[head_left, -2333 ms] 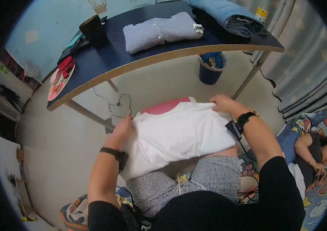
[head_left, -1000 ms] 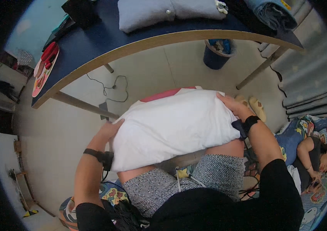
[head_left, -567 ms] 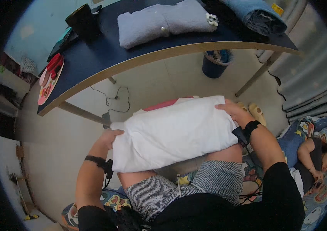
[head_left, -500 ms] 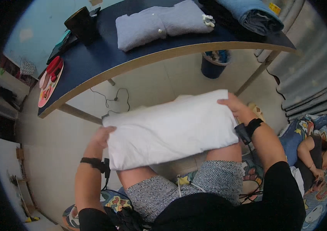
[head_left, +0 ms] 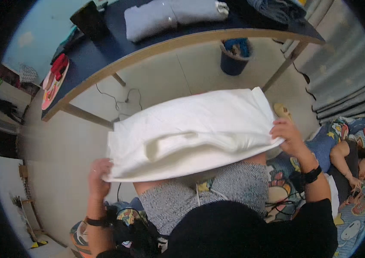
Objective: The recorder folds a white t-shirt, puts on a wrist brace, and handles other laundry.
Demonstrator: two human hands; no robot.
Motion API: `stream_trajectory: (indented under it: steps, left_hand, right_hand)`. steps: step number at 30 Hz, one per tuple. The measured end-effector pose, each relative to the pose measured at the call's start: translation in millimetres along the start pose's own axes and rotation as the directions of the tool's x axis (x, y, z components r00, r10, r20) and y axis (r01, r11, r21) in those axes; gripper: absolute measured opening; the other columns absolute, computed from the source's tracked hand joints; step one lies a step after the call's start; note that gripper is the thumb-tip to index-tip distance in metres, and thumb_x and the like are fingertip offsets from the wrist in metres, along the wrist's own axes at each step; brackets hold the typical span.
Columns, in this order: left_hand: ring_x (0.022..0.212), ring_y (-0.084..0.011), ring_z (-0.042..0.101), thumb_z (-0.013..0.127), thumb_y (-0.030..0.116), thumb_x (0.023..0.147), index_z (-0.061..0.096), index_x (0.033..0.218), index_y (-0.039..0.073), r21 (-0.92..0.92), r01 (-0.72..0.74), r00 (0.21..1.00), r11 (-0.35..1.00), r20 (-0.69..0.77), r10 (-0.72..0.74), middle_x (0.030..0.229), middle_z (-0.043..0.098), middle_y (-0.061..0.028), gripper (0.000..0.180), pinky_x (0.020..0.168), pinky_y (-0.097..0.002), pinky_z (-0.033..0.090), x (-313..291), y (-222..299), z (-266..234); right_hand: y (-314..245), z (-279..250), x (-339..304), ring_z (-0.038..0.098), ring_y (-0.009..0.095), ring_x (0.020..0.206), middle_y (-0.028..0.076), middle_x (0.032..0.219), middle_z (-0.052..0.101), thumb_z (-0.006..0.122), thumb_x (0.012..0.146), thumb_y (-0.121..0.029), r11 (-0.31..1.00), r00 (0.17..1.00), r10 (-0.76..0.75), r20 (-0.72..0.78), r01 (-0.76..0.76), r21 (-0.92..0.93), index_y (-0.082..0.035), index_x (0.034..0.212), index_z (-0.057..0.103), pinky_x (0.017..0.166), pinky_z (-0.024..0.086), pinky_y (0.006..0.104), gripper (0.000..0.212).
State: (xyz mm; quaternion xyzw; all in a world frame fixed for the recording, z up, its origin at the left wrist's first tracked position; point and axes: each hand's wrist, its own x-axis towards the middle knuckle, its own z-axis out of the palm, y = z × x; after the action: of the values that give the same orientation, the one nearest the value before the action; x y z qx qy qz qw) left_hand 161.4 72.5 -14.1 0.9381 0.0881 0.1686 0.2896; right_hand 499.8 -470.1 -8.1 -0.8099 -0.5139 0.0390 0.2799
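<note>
A person in patterned shorts (head_left: 242, 185) works a white cloth (head_left: 191, 122) over the thighs, its wide body lying between the knees and the table (head_left: 94, 56) at 12 o'clock. The left hand (head_left: 100, 175), blurred, is curled on the near corner at 8 o'clock; the right hand (head_left: 289, 136) pinches the near edge at 3 o'clock, fingers bent over the fabric.

By the look of it, the folding is partway along. The cloth is already gathered into a broad, layered band, its far edge fairly straight. Along the near side, though, the layers gape in a long hollow, and the fold there appears neither closed nor smoothed flat. How many folds are in it cannot be told, nor what bears its middle.

On the table, a lilac bundle (head_left: 189, 13) at 12 o'clock and rolled jeans (head_left: 275, 10) at 1 o'clock look finished, compact and out of the hands. The white cloth has no place beside them yet; it is well apart from both. Under the table, at 1 o'clock, stands a lined bin (head_left: 233, 64); a tan slipper (head_left: 282, 111) lies at 2 o'clock.
</note>
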Motion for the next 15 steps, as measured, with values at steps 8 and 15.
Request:
stream_trajectory:
  steps: [8,15]
  left_hand:
    - [0.113,-0.0366,0.052,0.059,-0.002,0.066,0.058,0.104,0.005,0.186,-0.041,0.997,0.982,0.075,0.027,0.115,0.057,-0.0184,0.038,0.094,-0.0424,0.042,-35,70,48]
    - [0.116,-0.0426,0.049,0.069,0.029,0.078,0.054,0.118,-0.001,0.403,0.356,0.850,0.843,0.235,-0.471,0.125,0.051,-0.0249,0.053,0.098,-0.0410,0.041,34,78,99]
  right_hand:
    - [-45,27,-43,0.049,0.036,0.114,0.013,0.118,0.054,0.071,0.071,-0.008,0.972,0.976,0.216,0.008,-0.215,-0.096,-0.006,0.104,0.060,0.098,0.041,0.0422,0.035]
    - [-38,71,22,0.047,0.035,0.118,0.016,0.123,0.053,0.068,0.078,-0.029,0.979,0.967,0.187,0.172,-0.168,-0.119,-0.005,0.118,0.057,0.102,0.036,0.0406,0.047]
